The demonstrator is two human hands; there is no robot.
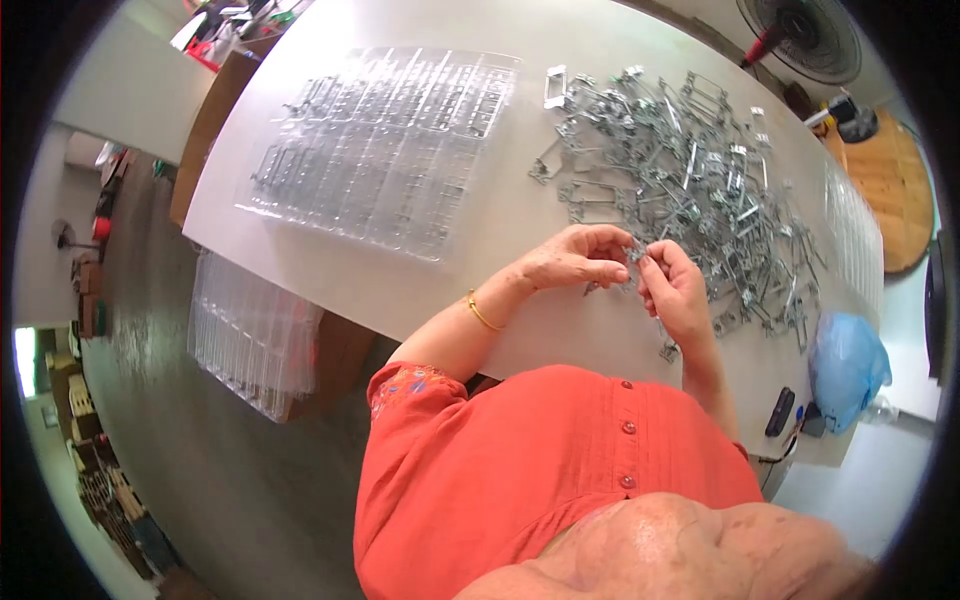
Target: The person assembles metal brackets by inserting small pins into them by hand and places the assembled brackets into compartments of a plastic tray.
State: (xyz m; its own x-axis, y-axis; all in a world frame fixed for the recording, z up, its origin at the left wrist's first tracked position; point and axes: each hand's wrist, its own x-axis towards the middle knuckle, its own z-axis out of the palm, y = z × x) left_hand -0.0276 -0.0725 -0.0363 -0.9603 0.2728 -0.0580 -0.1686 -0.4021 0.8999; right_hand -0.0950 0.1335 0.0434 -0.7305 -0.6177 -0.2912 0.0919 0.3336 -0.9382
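My left hand [572,258] and my right hand [676,292] meet over the near edge of a heap of metal parts. Pinched between the fingertips of both is a small silvery metal bracket [635,254], mostly covered by the fingers. The heap of metal brackets [690,170] lies tangled on the white table [510,300], just beyond my hands. To the left, a clear plastic tray [400,235] with rows of compartments holds many similar metal pieces.
More clear trays [250,330] are stacked below the table's left edge, and others [850,230] lie at the right. A blue plastic bag [850,365] and a dark object [780,412] sit near right. A fan [800,35] stands beyond the far right corner, near a round wooden stool [885,190].
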